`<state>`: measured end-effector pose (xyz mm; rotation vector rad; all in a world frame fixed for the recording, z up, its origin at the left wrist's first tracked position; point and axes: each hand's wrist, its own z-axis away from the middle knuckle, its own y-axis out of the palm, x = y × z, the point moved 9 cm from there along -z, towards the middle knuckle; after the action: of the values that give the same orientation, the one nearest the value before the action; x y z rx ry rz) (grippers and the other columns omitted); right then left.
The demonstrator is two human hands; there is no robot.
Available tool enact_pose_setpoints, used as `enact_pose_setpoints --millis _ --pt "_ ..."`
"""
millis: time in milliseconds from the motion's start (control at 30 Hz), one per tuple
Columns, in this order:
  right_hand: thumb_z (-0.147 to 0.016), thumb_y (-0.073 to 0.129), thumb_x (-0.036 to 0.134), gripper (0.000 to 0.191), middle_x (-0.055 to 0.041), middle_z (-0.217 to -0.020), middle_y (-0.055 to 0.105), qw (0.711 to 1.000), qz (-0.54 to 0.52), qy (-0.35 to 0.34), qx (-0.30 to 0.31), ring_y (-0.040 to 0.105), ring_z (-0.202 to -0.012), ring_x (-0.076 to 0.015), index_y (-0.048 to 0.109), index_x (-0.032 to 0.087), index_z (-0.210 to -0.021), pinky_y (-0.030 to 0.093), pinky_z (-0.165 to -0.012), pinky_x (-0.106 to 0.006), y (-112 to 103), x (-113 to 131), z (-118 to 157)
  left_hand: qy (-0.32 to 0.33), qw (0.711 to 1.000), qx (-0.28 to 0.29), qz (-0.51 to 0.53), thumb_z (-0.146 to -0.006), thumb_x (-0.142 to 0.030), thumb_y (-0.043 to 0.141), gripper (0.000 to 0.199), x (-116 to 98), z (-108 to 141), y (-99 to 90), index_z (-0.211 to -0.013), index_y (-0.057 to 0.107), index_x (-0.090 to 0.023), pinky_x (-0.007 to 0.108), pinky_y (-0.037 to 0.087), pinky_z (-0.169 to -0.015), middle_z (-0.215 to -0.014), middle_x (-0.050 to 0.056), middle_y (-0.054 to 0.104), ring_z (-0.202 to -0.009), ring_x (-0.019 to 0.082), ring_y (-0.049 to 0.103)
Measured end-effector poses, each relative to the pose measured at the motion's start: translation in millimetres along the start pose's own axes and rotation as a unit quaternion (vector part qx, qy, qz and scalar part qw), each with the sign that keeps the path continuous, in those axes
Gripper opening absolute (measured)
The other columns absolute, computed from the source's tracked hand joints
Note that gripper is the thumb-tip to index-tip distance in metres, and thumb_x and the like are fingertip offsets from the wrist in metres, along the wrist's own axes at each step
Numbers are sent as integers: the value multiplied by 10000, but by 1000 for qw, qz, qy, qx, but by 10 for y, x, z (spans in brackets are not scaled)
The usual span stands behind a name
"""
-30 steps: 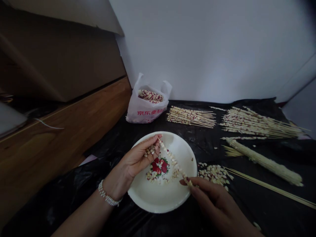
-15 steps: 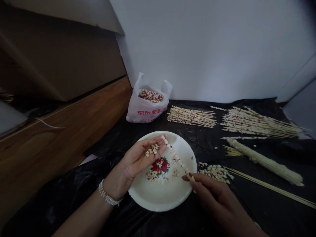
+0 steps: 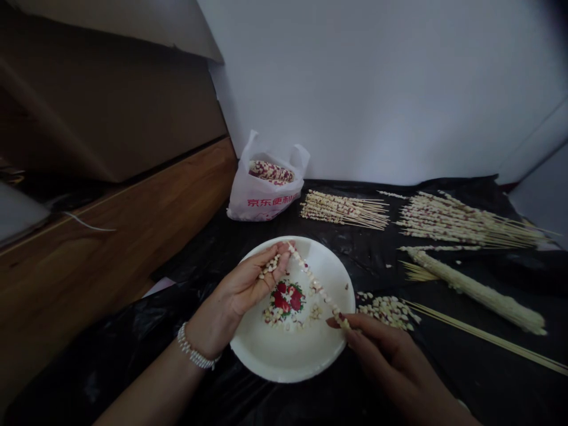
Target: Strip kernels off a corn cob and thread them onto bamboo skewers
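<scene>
My left hand (image 3: 248, 275) is cupped, palm up, over the white bowl (image 3: 288, 368), with loose corn kernels (image 3: 269, 267) lying in its curled fingers. Between my right hand's (image 3: 381, 346) thumb and forefinger is the lower end of a skewer threaded with corn kernels (image 3: 316, 285). The skewer slants up and left across the bowl, its tip at my left fingertips. Whether those fingertips pinch a kernel at the tip is too small to tell. More kernels lie inside the bowl, around a red printed pattern (image 3: 287, 297).
Behind the bowl stands a white plastic bag (image 3: 261, 198) with speckled corn cobs. Two piles of filled skewers (image 3: 341, 210) (image 3: 457, 219) lie along the wall. To the right are loose kernels (image 3: 388, 310), bare skewers (image 3: 483, 337) and a stripped cob (image 3: 479, 290) on black plastic sheeting (image 3: 190, 248).
My left fingers have curled inward around the kernels, and the fingertips have drawn up by the skewer's tip. My right hand and the skewer have hardly moved.
</scene>
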<state>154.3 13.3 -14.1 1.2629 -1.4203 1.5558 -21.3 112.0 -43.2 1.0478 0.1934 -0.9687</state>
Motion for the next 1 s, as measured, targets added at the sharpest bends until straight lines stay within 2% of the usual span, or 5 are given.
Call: enact_pose_setpoints --millis 200,467,667,833,1000 --pt "-943 464 367 315 -39 -851 746 1000 7 4 0 675 -765 -192 745 262 -1040 525 -656 -280 -6 10 23 -2 997 -9 82 -930 -102 528 157 -2 -27 53 -1042 638 -96 133 537 -523 -722 25 654 -552 59 620" --pt "-942 464 376 329 -45 -889 761 1000 -1 5 3 688 -766 -196 746 259 -1065 539 -649 -273 1 13 18 36 999 -6 25 -864 -14 587 361 -58 -27 18 -1200 636 -136 168 575 -738 -1007 72 715 -840 105 699" --pt "-942 468 379 327 -32 -778 738 1000 5 14 11 685 -769 -207 746 255 -1061 529 -631 -279 29 -15 41 44 999 -19 17 -837 -10 620 349 -58 -13 53 -1148 678 -156 177 571 -710 -1026 75 725 -840 119 696" --pt "-946 472 383 320 -36 -888 759 999 -15 24 21 678 -779 -197 744 268 -1068 531 -665 -283 48 -25 38 43 999 -24 4 -828 -5 627 264 -57 23 93 -1042 708 -137 179 568 -688 -965 66 725 -753 102 685" --pt "-951 462 380 326 -43 -901 757 999 -20 30 23 674 -797 -200 738 265 -1080 526 -671 -287 53 -33 28 37 999 -24 -1 -808 -2 652 323 -48 35 77 -1092 697 -150 187 561 -733 -958 58 723 -778 105 682"
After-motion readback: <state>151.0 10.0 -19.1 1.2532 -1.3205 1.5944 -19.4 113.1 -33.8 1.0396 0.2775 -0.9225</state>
